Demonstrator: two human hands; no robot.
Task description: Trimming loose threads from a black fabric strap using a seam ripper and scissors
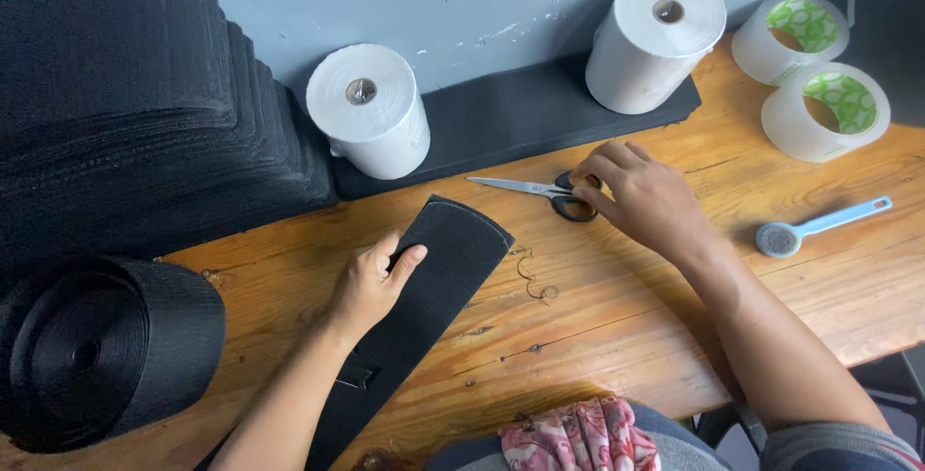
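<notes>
Near the middle of the frame, the left hand [374,278] grips a long black fabric strip [438,269] lying slantwise on the wooden counter [617,336], fingers curled over its edge. Right of it, the right hand [644,196] rests on the black handles of the scissors [540,192], fingers closed about them, blades pointing left. Two white paper rolls [371,110] stand along the upper edge, two clear tape rolls [824,110] at upper right, a blue-handled brush [819,227] below them, and a black webbing coil [106,351] at lower left.
</notes>
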